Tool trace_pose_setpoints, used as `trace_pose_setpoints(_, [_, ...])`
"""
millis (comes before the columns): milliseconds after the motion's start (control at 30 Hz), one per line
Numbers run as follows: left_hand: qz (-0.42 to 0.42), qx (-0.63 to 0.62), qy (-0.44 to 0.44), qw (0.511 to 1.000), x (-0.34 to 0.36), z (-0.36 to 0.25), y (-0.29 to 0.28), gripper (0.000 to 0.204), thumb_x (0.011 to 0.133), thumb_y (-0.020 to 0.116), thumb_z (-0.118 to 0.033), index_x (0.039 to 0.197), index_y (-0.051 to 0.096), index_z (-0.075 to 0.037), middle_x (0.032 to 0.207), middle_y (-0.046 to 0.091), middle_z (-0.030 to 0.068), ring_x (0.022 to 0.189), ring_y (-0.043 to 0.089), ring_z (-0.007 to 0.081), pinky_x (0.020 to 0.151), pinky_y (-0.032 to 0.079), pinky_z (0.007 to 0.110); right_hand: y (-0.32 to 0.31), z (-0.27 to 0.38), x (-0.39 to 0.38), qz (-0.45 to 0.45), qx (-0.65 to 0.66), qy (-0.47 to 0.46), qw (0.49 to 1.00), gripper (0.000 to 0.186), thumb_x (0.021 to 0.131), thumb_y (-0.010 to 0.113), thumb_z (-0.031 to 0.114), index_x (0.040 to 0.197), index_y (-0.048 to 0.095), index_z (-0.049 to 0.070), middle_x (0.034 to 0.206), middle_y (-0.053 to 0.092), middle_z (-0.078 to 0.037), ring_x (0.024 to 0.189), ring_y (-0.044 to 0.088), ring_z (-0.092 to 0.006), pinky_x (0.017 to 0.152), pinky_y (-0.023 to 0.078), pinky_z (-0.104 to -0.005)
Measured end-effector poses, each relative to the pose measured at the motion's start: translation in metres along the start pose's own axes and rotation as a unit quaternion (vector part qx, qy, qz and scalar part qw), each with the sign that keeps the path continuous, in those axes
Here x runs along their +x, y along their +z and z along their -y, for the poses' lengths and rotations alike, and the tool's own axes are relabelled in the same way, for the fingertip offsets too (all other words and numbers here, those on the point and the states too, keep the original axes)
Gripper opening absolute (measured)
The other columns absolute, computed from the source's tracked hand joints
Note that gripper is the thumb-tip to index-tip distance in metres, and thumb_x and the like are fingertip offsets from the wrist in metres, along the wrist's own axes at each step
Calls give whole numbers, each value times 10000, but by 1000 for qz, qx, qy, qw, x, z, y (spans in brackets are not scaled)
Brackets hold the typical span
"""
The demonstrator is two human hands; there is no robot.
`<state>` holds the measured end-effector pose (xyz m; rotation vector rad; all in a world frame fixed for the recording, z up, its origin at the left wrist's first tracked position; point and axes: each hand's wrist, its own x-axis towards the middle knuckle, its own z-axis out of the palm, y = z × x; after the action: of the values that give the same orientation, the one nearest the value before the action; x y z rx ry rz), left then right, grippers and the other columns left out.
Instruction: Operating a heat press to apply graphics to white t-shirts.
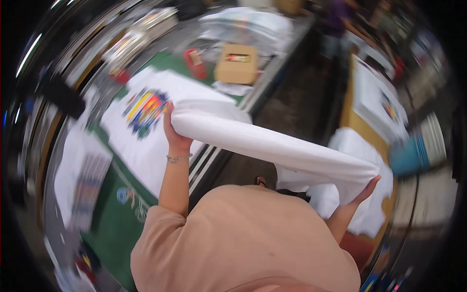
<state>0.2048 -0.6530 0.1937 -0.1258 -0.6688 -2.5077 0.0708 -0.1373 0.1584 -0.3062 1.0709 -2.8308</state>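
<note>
While cloth [272, 146] hangs stretched between both hands, long axis runs from upper left to lower right, clear above bench [112, 219] edge. Left hand [172, 131] at left end, fingers closed on folded white cloth, beside printed shirt [146, 112] lying flat on bench. Right hand [365, 190] at far end, fingers curled under and gripping cloth, over white pile [350, 146]. Ends well apart; neither hand nearer middle. Cardboard box [237, 63] beyond, untouched.

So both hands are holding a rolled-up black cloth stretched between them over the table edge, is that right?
Not quite: the head view shows the rolled cloth is white, not black. The left hand and right hand do hold it stretched between them.
</note>
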Motion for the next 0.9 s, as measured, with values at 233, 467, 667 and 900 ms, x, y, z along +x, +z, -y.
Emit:
trace_pose_setpoints(233, [-209, 187, 341, 897, -114, -75, 25, 343, 929, 511, -335, 1044, 600, -25, 1003, 651, 104, 941, 623, 235, 870, 486, 376, 90, -81, 237, 169, -80, 124, 975, 438, 961, 485, 396, 1203, 556, 39, 1150, 605, -100, 1077, 567, -229, 951, 430, -381])
trace_pose_setpoints(467, [-323, 410, 446, 727, -149, -147, 66, 229, 951, 527, -212, 1030, 602, -11, 951, 637, 64, 884, 609, 153, 801, 485, 306, 290, -194, 320, 322, -235, 88, 913, 264, 932, 587, 182, 1093, 631, -22, 1054, 625, -36, 970, 572, -109, 844, 428, -237])
trace_pose_setpoints(667, [-476, 491, 348, 642, -109, -278, 17, 281, 936, 580, -258, 1041, 613, 0, 992, 648, 65, 900, 619, 150, 823, 495, 302, 463, -331, 348, 440, -190, 184, 858, 347, 881, 668, 274, 1103, 646, 8, 1035, 650, -28, 924, 600, -113, 811, 459, -245])
trace_pose_setpoints(900, [-479, 452, 297, 692, -67, -402, -92, 216, 899, 633, -292, 978, 604, -94, 901, 644, 11, 802, 617, 135, 737, 495, 295, 568, -485, 338, 495, -151, 286, 806, 369, 901, 638, 301, 1158, 596, 40, 1044, 655, -23, 924, 622, -144, 801, 494, -294])
